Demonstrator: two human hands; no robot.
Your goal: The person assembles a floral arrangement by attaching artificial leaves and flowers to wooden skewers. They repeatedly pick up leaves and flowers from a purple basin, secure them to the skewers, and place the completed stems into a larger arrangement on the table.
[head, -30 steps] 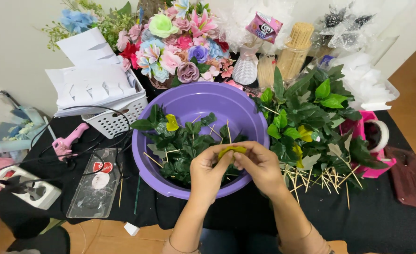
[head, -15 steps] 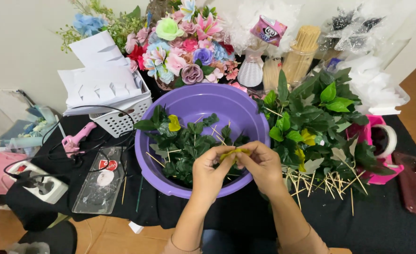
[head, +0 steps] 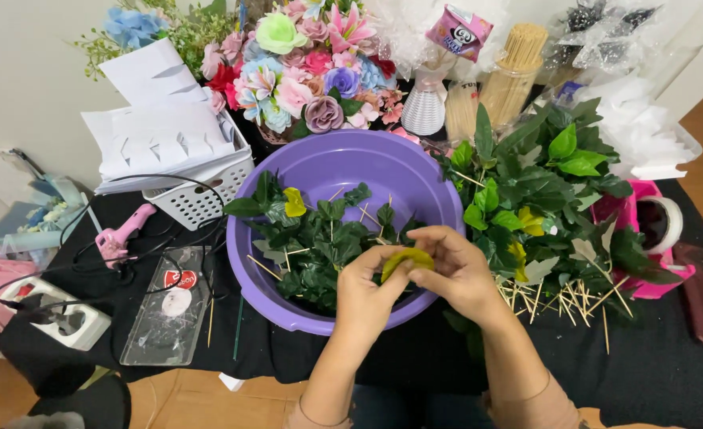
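Yellow-green leaf (head: 406,260) — pinched by left hand (head: 365,294) and right hand (head: 456,272), seemingly — above purple basin (head: 319,168).

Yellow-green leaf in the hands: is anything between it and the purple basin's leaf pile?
Nothing visible. Both the left hand and right hand pinch the yellow-green leaf just above the near rim of the purple basin. The dark green leaf pile lies directly beyond it, with only open air between.

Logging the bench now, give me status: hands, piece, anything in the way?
Left hand and right hand both pinching small yellow-green fabric leaf. Held over round purple plastic basin of dark green leaves. Nothing between hands.
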